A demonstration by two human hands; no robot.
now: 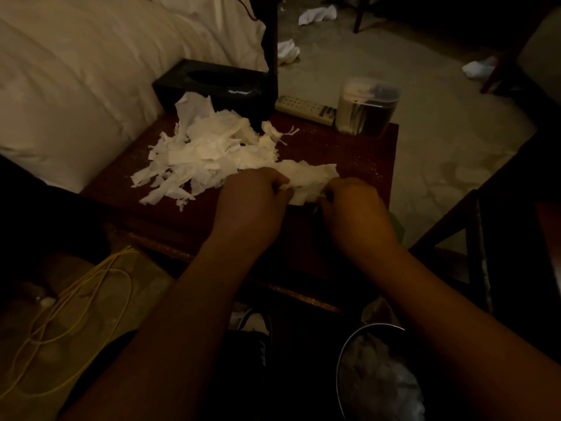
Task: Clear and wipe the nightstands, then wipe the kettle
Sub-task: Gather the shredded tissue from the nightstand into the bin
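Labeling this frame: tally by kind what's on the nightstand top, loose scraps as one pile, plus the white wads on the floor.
Tissue box: 1
Remote: 1
Clear lidded container: 1
Torn tissue pile: 1
Tissue sheet pinched by left hand and right hand: 1
Floor wads: 3
Total: 8

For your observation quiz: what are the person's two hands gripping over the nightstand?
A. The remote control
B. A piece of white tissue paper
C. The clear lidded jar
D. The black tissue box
B: the left hand and right hand both pinch the piece of white tissue paper above the nightstand.
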